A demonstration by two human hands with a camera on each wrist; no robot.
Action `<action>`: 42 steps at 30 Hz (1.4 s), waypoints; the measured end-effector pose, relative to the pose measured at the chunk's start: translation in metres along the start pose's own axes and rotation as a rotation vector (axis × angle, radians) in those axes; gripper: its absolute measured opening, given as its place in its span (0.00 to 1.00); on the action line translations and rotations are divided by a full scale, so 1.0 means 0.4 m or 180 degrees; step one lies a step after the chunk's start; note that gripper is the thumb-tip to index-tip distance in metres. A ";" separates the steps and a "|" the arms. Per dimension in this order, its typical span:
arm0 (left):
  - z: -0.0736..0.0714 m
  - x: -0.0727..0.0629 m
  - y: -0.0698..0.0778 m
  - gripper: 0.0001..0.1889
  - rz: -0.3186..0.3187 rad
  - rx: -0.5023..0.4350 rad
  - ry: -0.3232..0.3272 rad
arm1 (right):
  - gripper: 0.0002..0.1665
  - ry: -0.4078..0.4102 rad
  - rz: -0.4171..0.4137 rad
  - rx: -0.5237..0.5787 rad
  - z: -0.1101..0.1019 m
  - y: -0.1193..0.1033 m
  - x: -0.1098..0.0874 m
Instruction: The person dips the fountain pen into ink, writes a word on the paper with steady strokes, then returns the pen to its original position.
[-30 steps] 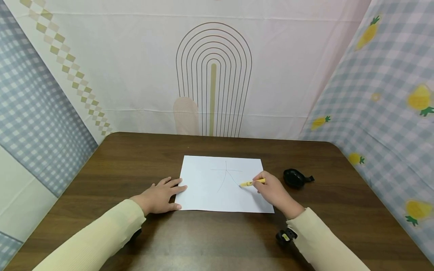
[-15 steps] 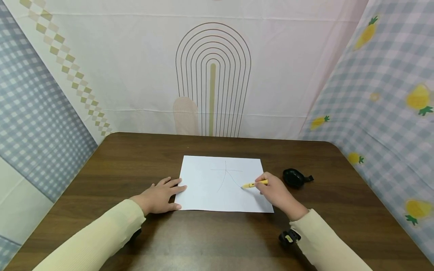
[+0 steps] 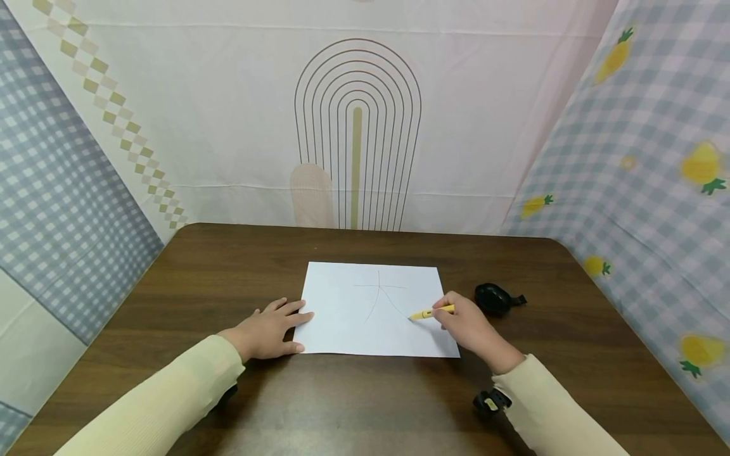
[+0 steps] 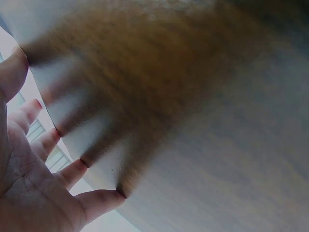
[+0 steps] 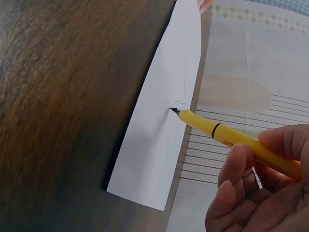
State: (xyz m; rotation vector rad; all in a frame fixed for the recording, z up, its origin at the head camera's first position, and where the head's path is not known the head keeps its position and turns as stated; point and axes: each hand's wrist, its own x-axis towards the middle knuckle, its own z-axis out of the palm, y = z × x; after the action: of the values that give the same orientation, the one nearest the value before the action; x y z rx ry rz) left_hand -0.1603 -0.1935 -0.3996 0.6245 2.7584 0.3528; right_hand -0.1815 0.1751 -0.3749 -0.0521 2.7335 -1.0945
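Note:
A white sheet of paper (image 3: 336,323) lies on the brown table, marked with thin dark lines: a crossbar, a short upright and two slanting strokes spreading below. My right hand (image 3: 467,323) pinches a yellow fountain pen (image 3: 431,313) between thumb and fingers. In the right wrist view the pen's dark nib (image 5: 174,111) meets the paper at the end of a line. My left hand (image 3: 268,332) rests with spread fingers at the paper's left edge, thumb and fingertips over its margin. In the left wrist view its fingertips (image 4: 72,171) press down on the surface.
Right of the paper sits a glossy black rounded object (image 3: 495,299) with a short stub. The wooden table (image 3: 342,405) ends at a patterned white cloth (image 3: 239,114) behind, with blue checked cloth (image 3: 644,190) on the right.
The right hand and the pen have moved slightly right and down, and the right slanting line is a little longer. The left hand stays in place.

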 end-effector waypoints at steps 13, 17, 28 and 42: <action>0.002 0.001 -0.001 0.34 -0.0019 0.0014 -0.0003 | 0.13 0.0001 0.0003 0.0009 -0.006 0.008 -0.003; 0.003 0.003 -0.002 0.34 -0.0016 0.0021 -0.0005 | 0.12 -0.0006 0.0008 0.0005 -0.010 0.009 -0.007; 0.001 0.003 0.002 0.35 -0.0034 0.0017 -0.0026 | 0.11 0.0023 -0.0023 -0.0007 -0.016 0.015 -0.013; 0.001 0.002 0.000 0.34 -0.0018 0.0021 -0.0022 | 0.12 0.0143 -0.0091 0.0046 -0.030 0.012 -0.009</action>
State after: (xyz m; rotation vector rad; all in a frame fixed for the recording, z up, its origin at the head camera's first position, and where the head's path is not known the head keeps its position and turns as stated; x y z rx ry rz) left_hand -0.1608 -0.1932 -0.4000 0.6185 2.7553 0.3399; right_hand -0.1801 0.1871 -0.3692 -0.0654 2.7725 -1.1363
